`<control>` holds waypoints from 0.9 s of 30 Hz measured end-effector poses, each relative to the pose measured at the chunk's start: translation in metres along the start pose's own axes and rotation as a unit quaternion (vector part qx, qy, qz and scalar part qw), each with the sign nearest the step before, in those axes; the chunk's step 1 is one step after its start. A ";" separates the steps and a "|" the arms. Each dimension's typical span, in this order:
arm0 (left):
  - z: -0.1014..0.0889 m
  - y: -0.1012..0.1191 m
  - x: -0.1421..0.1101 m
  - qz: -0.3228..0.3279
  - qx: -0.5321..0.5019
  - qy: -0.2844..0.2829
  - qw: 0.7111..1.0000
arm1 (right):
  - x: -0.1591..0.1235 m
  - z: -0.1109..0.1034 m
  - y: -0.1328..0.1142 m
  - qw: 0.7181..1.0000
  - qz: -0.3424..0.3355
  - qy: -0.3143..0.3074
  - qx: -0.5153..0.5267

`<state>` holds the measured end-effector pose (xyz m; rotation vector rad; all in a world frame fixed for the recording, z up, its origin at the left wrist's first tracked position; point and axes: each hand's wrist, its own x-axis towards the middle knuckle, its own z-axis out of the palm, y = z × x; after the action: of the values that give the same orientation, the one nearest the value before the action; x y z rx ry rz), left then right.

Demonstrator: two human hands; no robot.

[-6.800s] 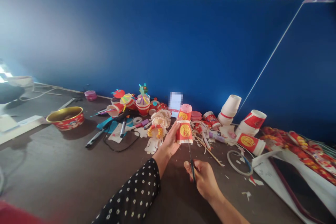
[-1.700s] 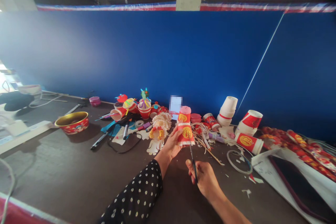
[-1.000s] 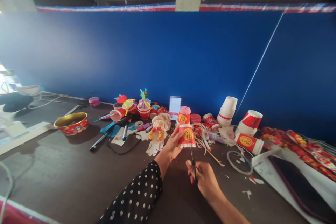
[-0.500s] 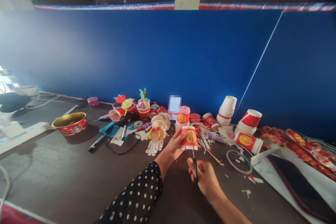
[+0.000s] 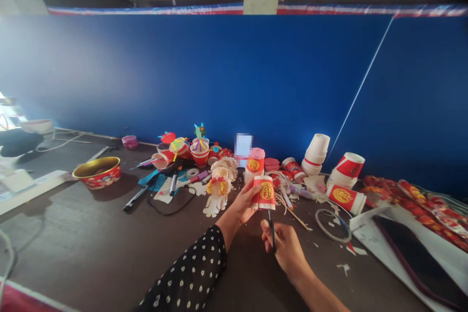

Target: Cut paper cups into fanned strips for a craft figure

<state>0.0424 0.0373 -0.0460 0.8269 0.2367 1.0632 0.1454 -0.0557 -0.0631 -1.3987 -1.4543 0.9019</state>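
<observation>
Since the earlier frames, the held red cup (image 5: 265, 196) had shifted lower and rightward, showing more of the pink-topped cup (image 5: 255, 162) behind it. Behind that pink-topped cup rose a blue partition (image 5: 219, 73); beneath and around it spread a dark table (image 5: 109, 248). Well to its right, closer to the camera, lay a dark phone (image 5: 413, 256); well to its left sat a gold-lined bowl (image 5: 97, 175). Just in front of it, the left hand (image 5: 247, 203) pinched the held red cup, wide end downward. Farther forward and to its right, the right hand (image 5: 287, 246) was curled round the handles of scissors (image 5: 272, 234), which reached the held cup's lower edge; blade spread could not be told. White scraps (image 5: 343, 268) lay farther right of it.
</observation>
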 end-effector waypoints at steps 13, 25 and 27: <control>-0.003 -0.003 0.002 -0.013 0.001 0.005 1.000 | 0.000 0.000 -0.006 1.000 0.004 0.002 0.005; 0.001 -0.001 0.000 -0.012 0.010 0.005 1.000 | -0.001 -0.001 -0.005 1.000 0.020 0.007 0.017; 0.001 -0.001 0.000 -0.011 0.013 0.005 1.000 | -0.001 0.000 -0.006 0.999 0.025 0.008 0.018</control>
<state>0.0435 0.0372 -0.0458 0.8409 0.2689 1.0459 0.1437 -0.0572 -0.0578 -1.4186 -1.3894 0.9419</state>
